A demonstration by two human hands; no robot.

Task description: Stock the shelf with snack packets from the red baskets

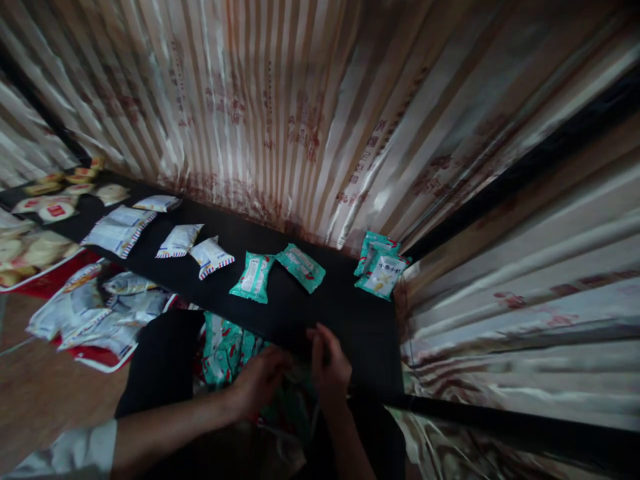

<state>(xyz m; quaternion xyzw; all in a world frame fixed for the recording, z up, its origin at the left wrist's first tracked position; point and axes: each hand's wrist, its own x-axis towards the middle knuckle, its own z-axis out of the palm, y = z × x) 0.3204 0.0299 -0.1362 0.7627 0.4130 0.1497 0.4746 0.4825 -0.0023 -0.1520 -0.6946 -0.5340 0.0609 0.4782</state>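
My left hand (263,378) is over a bag of green snack packets (223,350) at the table's front edge. Its fingers are curled together, and anything in them is too dark to make out. Beside it, my right hand (331,365) is raised at the edge with its fingers partly stretched and apart, and no object shows in it. Two green packets (253,277) lie on the black table (295,317) beyond my hands. Another pair of green packets (383,273) overlaps at the right end. More green wrappers show dimly between my forearms.
White-and-blue packets (120,230) lie further left on the table, past them pale and yellow packets (57,207). A red-edged bag of silvery packets (100,310) stands below, left of my knee (160,370). A striped curtain (280,120) hangs behind; a dark pole (500,177) slants at right.
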